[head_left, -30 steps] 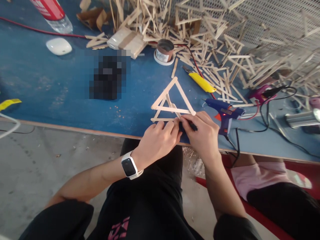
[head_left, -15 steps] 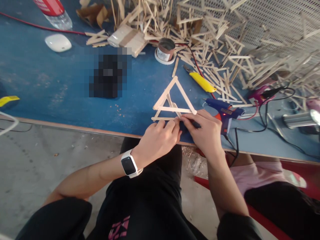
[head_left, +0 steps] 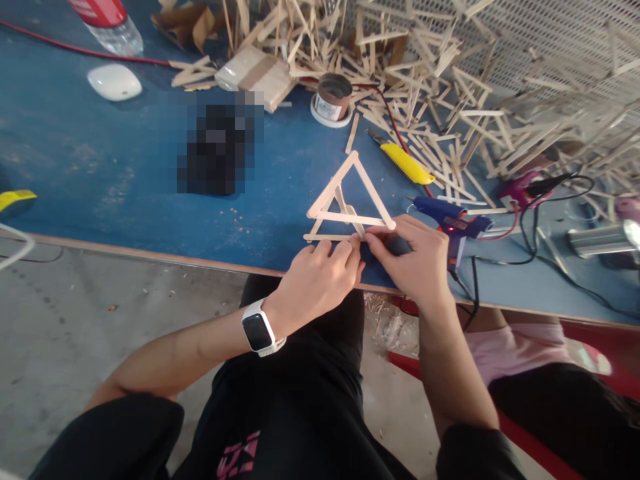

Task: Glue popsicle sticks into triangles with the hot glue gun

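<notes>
Pinching the stick frame (head_left: pixel 333 186) at its near right corner on the worktop (head_left: pixel 130 213) with the right hand (head_left: pixel 419 259), now spreading slightly wider behind the fingertips, and curling the left hand (head_left: pixel 316 280) close beside, in a grip too hidden to tell, apparently leaving it undisturbed.

Craft workshop, blue tabletop (head_left: pixel 275 213), triangular stick frame (head_left: pixel 333 185), heaped wooden sticks (head_left: pixel 383 37) along far side, blue glue gun (head_left: pixel 453 223) with red light, yellow cutter (head_left: pixel 407 163), black cables (head_left: pixel 503 263), perforated panel (head_left: pixel 530 27), grey floor (head_left: pixel 125 287) with scraps (head_left: pixel 377 307).
</notes>
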{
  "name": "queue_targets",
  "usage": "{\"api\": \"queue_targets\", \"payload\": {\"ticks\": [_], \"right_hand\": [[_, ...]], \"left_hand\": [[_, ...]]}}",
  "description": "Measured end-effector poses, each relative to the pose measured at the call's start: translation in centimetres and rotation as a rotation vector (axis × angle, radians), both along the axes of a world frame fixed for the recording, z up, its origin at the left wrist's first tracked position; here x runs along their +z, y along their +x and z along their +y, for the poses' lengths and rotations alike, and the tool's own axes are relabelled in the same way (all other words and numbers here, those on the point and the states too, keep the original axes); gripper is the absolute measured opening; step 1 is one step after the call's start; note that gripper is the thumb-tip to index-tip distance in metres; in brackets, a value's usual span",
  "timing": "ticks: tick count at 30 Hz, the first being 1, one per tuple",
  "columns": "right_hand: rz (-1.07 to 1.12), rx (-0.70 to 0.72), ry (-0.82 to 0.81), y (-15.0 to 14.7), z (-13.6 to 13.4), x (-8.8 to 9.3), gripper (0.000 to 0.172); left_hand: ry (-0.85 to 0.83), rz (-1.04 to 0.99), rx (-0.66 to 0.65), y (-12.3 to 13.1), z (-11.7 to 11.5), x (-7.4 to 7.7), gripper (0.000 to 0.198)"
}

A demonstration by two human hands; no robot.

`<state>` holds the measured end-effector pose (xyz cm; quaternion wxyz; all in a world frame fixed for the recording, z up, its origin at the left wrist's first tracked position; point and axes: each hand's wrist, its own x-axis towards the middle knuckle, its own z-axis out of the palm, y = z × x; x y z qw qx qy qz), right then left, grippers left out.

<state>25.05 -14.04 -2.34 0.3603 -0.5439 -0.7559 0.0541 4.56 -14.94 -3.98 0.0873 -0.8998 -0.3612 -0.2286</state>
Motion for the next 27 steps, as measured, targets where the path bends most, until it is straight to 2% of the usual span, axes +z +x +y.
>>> {"api": "queue_targets", "payload": {"ticks": [27], "right_hand": [[-0.021,0.046,-0.014,0.30,0.23,0.23,0.008]], "left_hand": [[0.004,0.006,-0.004,-0.03,0.07,-0.02,0.041]]}}
